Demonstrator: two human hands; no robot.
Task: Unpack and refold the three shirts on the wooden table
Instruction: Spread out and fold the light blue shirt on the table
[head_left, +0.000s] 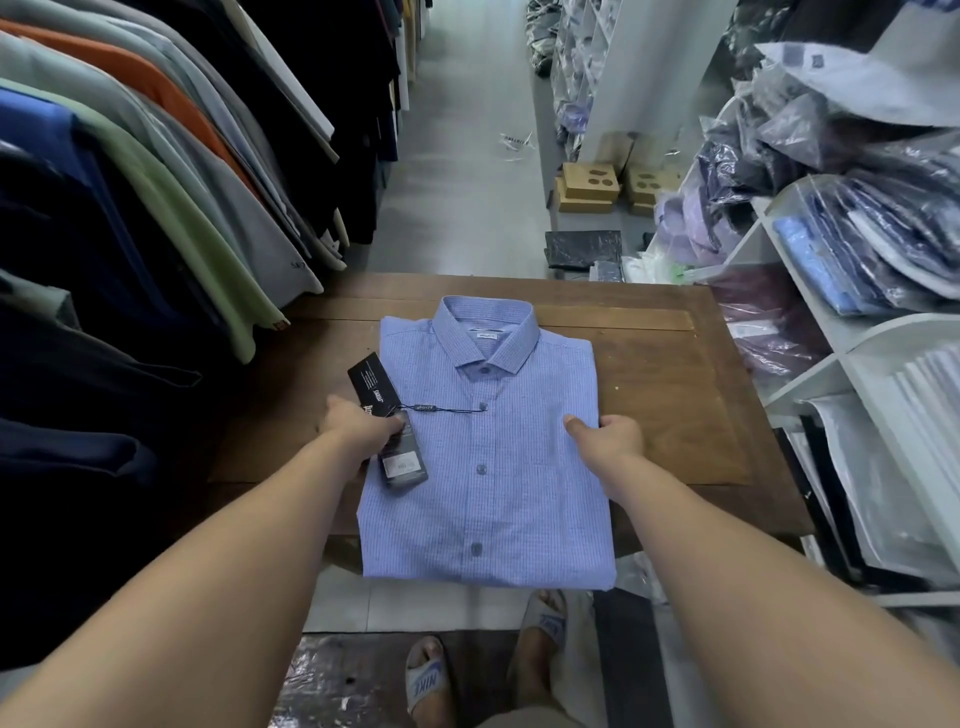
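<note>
Gripping shirt (483, 467): left hand (358, 423) curls round one edge, tag (404, 462) under its fingers; right hand (613, 434) pinches the other, thumb on top. Advised: lift both sides level.

Narrow clothing-shop aisle under flat, cool, even light. At left, a crowded rack of hanging garments (156, 171) in navy, green, grey and orange. Down the middle, pale grey floor (467, 171) running to the far end, with a scrap of clear plastic (517, 141) lying loose. At right, white shelving (810, 306) stacked with clothes in plastic bags (893, 234). Farther back, cardboard boxes (589, 182) on the floor beside a tall white shelf unit (628, 88), a dark flat packet (584, 249) just in front. In the foreground, a brown wooden table (665, 395) with a framed top.
</note>
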